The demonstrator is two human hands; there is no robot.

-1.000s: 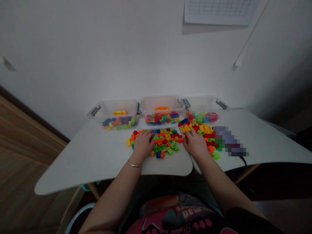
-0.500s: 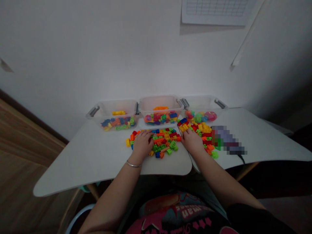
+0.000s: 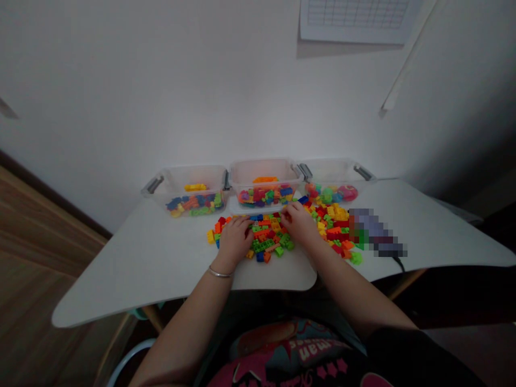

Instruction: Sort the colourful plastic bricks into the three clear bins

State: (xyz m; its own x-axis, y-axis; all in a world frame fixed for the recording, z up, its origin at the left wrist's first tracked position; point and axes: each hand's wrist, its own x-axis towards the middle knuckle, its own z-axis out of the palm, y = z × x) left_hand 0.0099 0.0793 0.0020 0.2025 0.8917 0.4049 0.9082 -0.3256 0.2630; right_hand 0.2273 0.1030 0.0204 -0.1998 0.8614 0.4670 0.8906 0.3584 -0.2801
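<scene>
A heap of small plastic building blocks (image 3: pixel 270 236) in red, orange, yellow, green and blue lies in front of me on the white table (image 3: pixel 153 258). My left hand (image 3: pixel 235 240) rests palm down on the left side of the heap, fingers curled over the blocks. My right hand (image 3: pixel 297 223) sits on the middle of the heap, fingers bent among the blocks; what they hold, if anything, is hidden. A second spread of blocks (image 3: pixel 334 226) lies to the right of that hand.
Three clear plastic bins stand in a row at the back against the wall: left bin (image 3: pixel 187 185), middle bin (image 3: pixel 264 177), right bin (image 3: pixel 334 177), each holding coloured blocks. A blurred object (image 3: pixel 377 236) with a dark cable lies right of the blocks. A chart hangs on the wall.
My right hand has moved left from the right-hand spread of blocks onto the middle heap. My left hand has stayed where it was.
</scene>
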